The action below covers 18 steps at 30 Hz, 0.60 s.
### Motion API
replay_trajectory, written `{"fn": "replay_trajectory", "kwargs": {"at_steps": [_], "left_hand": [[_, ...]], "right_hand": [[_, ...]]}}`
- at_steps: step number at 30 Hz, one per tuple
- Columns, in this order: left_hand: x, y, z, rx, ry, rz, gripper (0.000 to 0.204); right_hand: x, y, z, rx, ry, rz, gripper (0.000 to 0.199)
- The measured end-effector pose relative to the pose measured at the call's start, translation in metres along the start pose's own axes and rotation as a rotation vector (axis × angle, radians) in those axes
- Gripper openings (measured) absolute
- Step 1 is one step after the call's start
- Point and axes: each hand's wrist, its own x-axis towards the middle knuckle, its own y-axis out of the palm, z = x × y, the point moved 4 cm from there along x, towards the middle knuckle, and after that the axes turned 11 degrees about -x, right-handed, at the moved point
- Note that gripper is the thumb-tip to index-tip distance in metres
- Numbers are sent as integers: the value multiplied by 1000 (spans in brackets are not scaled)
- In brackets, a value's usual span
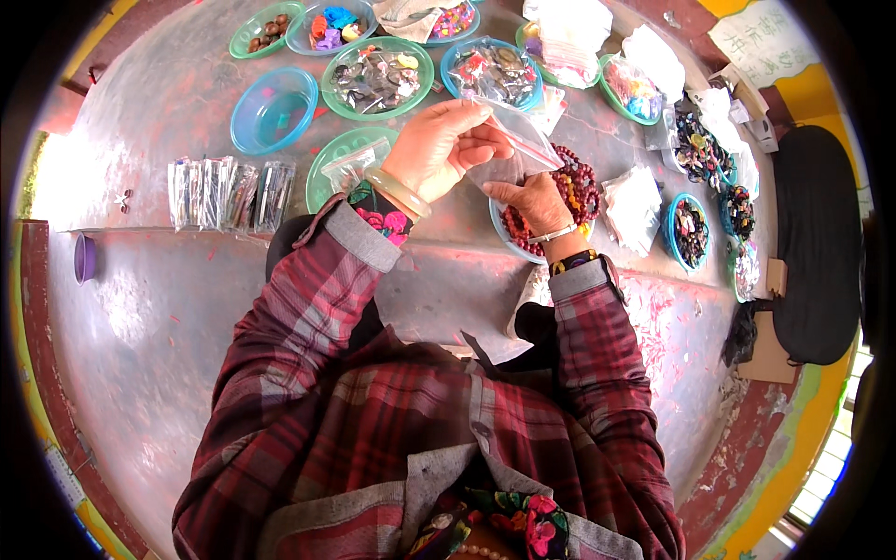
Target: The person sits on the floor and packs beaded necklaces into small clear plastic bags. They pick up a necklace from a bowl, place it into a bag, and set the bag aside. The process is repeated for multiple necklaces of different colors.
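In front of my chest I hold a small clear zip bag [525, 136] with a reddish strip along its edge. My left hand [446, 147] pinches its upper side between thumb and forefinger, the other fingers loosely curled. My right hand [537, 205] is closed at its lower part, thumb pointing left; its fingertips are partly hidden. Just behind and below the right hand sits a blue bowl [511, 245] heaped with dark red bead strings [576, 189]. Beneath my left wrist is a green basin [320, 184] with a clear plastic packet [350, 168] in it.
A row of filled plastic packets [231, 194] lies at left near the ledge. An unfilled blue basin [273, 112] stands behind them. Basins of small packets [378, 79] line the back. At right are white packets [633, 207], a blue basket [686, 233] and a black cushion-like object [814, 247].
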Motion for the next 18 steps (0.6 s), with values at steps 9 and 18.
{"fn": "replay_trajectory", "kwargs": {"at_steps": [9, 18], "left_hand": [[5, -19, -29, 374, 341, -53, 25], [0, -29, 28, 392, -325, 82, 35]], "right_hand": [[-14, 6, 18, 959, -90, 87, 28], [-17, -17, 22, 1011, -175, 24, 28]]}}
